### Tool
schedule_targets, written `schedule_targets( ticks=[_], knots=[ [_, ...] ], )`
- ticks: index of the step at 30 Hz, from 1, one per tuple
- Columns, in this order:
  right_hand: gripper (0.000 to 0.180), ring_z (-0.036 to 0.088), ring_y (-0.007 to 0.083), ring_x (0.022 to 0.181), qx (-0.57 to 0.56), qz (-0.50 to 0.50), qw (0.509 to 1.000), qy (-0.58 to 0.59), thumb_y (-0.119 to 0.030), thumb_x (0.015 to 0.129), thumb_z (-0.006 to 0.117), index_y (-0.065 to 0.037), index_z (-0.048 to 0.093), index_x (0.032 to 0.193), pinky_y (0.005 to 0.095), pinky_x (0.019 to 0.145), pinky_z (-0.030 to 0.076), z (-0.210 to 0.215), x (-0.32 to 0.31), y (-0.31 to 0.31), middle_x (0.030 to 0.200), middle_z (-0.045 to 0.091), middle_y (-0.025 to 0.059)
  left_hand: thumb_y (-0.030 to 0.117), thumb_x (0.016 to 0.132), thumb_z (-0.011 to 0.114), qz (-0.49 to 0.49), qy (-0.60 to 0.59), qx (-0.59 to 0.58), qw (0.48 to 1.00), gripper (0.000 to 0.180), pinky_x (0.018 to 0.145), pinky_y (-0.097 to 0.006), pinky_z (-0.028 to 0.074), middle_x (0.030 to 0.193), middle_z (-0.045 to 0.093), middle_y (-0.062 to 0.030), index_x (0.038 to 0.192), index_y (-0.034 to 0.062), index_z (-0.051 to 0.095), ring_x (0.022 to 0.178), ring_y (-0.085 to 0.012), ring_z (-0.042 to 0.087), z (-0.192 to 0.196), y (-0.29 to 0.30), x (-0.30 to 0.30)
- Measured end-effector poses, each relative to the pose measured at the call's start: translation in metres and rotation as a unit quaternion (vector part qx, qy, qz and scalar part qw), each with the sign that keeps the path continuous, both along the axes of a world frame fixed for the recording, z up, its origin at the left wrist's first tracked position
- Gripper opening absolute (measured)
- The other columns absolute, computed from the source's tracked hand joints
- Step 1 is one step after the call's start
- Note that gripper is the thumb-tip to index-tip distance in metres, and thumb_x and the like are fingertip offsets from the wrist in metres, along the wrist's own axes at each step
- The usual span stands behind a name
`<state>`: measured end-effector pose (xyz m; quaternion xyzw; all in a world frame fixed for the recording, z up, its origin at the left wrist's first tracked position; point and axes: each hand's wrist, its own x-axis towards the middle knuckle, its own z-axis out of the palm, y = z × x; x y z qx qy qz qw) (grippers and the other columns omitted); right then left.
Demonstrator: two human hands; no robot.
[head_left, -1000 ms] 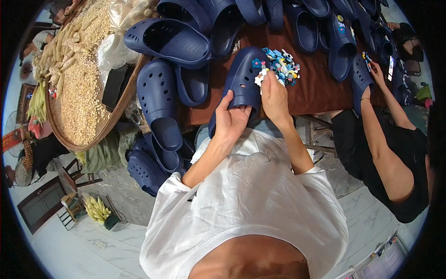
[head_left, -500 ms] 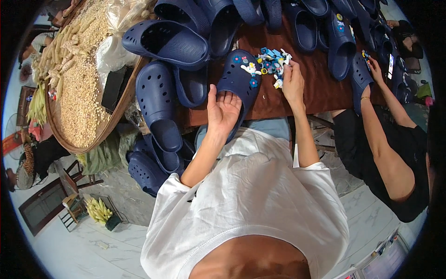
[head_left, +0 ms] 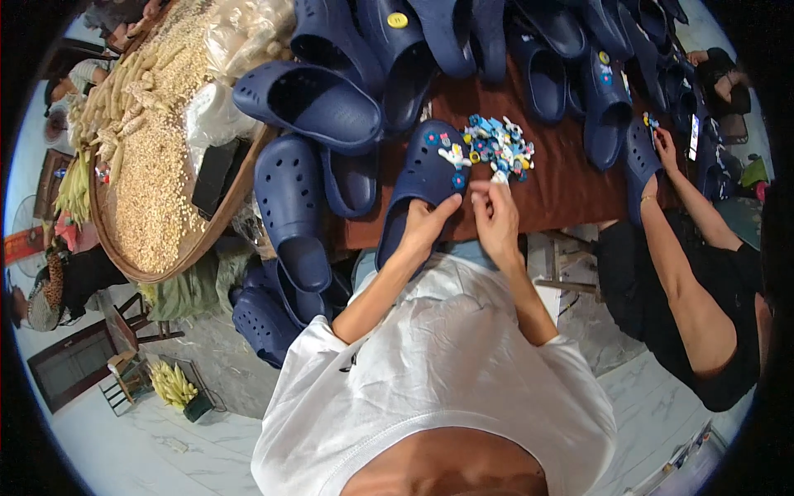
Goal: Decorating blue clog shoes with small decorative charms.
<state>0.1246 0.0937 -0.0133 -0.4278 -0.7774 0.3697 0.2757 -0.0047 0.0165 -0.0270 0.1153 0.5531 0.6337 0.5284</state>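
A navy clog (head_left: 419,175) with blue flower charms, a pink charm and a white figure charm on its upper lies in front of me, toe away. My left hand (head_left: 426,227) has its fingers inside the clog's opening and its thumb outside along the right rim. Just right of the clog is my right hand (head_left: 498,221), fingers bent together; whatever is in them, if anything, is too small to make out. Beyond that hand lies a pile of small charms (head_left: 506,145) in blue, white, yellow and black.
More navy clogs (head_left: 289,207) crowd the left and back of the brown-covered table (head_left: 571,192). A round tray of corn kernels (head_left: 149,198) stands at left, with a black box (head_left: 220,175) at its edge. On the right, a co-worker's hand (head_left: 667,151) works at another clog (head_left: 641,157).
My right hand has drawn back from the charm pile toward the clog. My left hand has turned from palm-up, its thumb now across the clog's rim. The view has shifted slightly.
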Motion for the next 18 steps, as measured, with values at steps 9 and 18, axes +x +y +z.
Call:
schedule_targets(
  ticks=[9,18],
  knots=[
    [0.015,0.060,0.0195,0.076,-0.040,-0.016,0.998,0.046,-0.015,0.095,0.059,-0.001,0.059,0.101,0.0301,0.062,0.048,-0.018,-0.009,-0.028,0.093,0.057,0.0102,0.018,0.089,0.070,0.044,-0.034,-0.019,0.998,0.037,0.083,-0.028,0.052,0.109,0.065,-0.0081,0.116,-0.0047,0.059,0.095,-0.0156,0.063,0.003,-0.002,0.004],
    [0.022,0.059,0.0226,0.073,-0.005,-0.019,0.999,0.029,-0.021,0.094,0.062,-0.001,0.053,0.093,0.0342,0.063,0.048,-0.016,-0.022,-0.015,0.088,0.057,0.0118,0.022,0.093,0.064,0.063,-0.041,-0.022,0.997,0.034,0.079,-0.027,0.051,0.105,0.065,-0.0068,0.113,-0.0053,0.060,0.092,-0.0136,0.061,-0.005,0.005,0.003]
  ],
)
